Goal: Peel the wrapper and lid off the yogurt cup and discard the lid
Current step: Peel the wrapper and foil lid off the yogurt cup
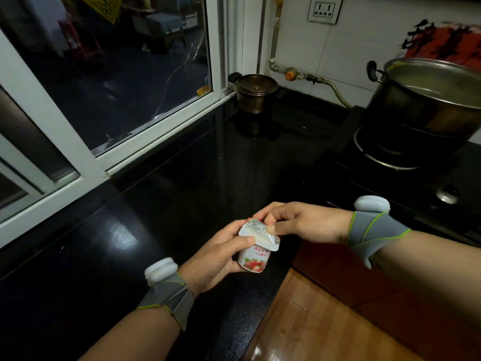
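Observation:
A small white yogurt cup [255, 259] with a strawberry picture and red print is held just above the black counter's front edge. My left hand [216, 259] wraps around its side from the left, thumb on the rim. The foil lid [256, 230] is partly lifted and curled up off the cup's top. My right hand [302, 222] comes in from the right and pinches the far corner of the lid between thumb and fingers. Both wrists wear grey straps with white pods.
A glossy black counter [161, 209] runs along a white-framed window [109, 74]. A small dark pot [256, 93] stands in the far corner. A large steel pot [426, 100] sits on a stove [390, 162] at right. Wooden floor [338, 321] shows below.

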Available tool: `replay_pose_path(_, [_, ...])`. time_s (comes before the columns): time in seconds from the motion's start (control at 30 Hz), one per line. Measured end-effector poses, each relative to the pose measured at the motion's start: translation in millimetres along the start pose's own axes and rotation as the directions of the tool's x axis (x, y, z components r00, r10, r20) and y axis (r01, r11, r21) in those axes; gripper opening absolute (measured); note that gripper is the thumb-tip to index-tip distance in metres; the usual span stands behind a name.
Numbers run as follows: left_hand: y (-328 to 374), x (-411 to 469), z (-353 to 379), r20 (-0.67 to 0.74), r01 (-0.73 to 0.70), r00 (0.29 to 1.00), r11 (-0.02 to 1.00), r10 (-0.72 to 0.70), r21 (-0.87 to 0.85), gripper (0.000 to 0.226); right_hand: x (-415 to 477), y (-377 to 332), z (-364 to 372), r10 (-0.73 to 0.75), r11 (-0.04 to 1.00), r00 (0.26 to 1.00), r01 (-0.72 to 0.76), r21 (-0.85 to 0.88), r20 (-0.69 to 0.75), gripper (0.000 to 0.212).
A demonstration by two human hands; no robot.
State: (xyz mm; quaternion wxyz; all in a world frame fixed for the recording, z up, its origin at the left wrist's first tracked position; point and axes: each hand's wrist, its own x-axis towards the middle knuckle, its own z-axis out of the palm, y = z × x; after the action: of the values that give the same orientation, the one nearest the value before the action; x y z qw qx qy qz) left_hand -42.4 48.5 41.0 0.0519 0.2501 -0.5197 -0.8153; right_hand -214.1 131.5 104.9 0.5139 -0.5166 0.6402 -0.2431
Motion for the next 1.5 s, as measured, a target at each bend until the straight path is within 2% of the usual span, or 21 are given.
replay_pose_path(0.1, [-1,0,-2,-0.001,0.002,1.000,1.000,-0.002,-0.006,0.036,0,-2,2,0.003,1.000,1.000,-0.003,-0.020,-0.016,0.028])
replay_pose_path(0.2, [-1,0,-1,-0.029,-0.020,0.999,1.000,0.021,0.007,0.032,2,-1,7,0.000,1.000,0.995,-0.001,-0.013,-0.100,0.026])
replay_pose_path(0.3, [-5,1,0,-0.082,-0.058,0.995,0.997,0.062,0.049,0.050,5,4,13,-0.004,0.997,0.978,-0.012,-0.072,-0.210,0.027])
replay_pose_path(0.4, [-13,3,3,-0.117,-0.098,0.986,0.976,0.123,0.197,0.074,9,9,20,-0.001,0.993,0.960,-0.033,-0.117,-0.279,0.028])
replay_pose_path(0.5, [-19,5,7,-0.122,-0.158,0.972,0.940,0.202,0.302,0.059,9,10,24,0.005,0.992,0.941,-0.047,-0.117,-0.339,0.024])
replay_pose_path(0.57, [-20,6,7,-0.127,-0.168,0.968,0.934,0.218,0.315,0.052,7,9,24,0.000,0.990,0.936,-0.050,-0.133,-0.352,0.016])
replay_pose_path(0.7, [-22,8,6,-0.138,-0.184,0.961,0.926,0.240,0.329,0.054,3,10,27,-0.011,0.988,0.927,-0.048,-0.149,-0.376,0.006])
replay_pose_path(0.87, [-22,11,6,-0.155,-0.194,0.954,0.923,0.256,0.331,0.052,-4,14,29,-0.043,0.976,0.920,-0.043,-0.211,-0.389,0.006])
replay_pose_path(1.1, [-23,14,8,-0.159,-0.185,0.956,0.928,0.246,0.324,0.066,-5,13,30,-0.085,0.971,0.907,-0.017,-0.237,-0.413,0.010])
replay_pose_path(1.3, [-24,17,10,-0.179,-0.196,0.948,0.926,0.262,0.321,0.060,-6,13,25,-0.114,0.967,0.916,0.013,-0.256,-0.386,0.004])
replay_pose_path(1.5, [-22,18,6,-0.160,-0.169,0.959,0.923,0.235,0.345,0.075,-4,16,19,-0.088,0.972,0.928,0.001,-0.235,-0.363,0.005])
